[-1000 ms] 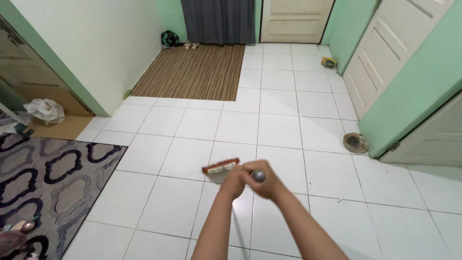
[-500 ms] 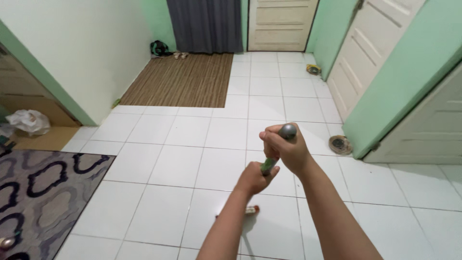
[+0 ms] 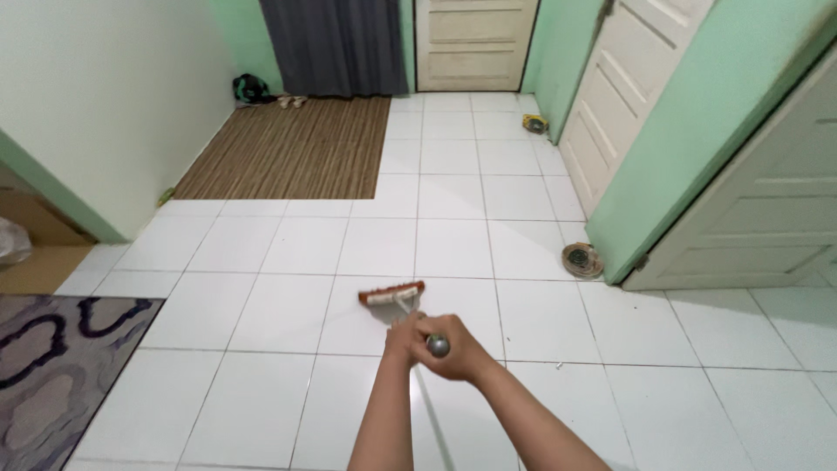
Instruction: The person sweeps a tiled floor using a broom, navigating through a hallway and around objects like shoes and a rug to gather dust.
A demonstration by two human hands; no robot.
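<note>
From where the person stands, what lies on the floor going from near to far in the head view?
Hands on the broom handle → broom head → round metal dish → brown striped mat → small yellow object → cream door.

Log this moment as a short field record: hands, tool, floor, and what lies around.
left hand: wrapped on the broom handle, just below the right
right hand: closed over the handle's grey top end
broom: red-backed head on the white tiled floor, ahead of the hands
brown mat: far left, before a dark curtain
patterned rug: near left
round metal object: on the floor by the green wall
</note>
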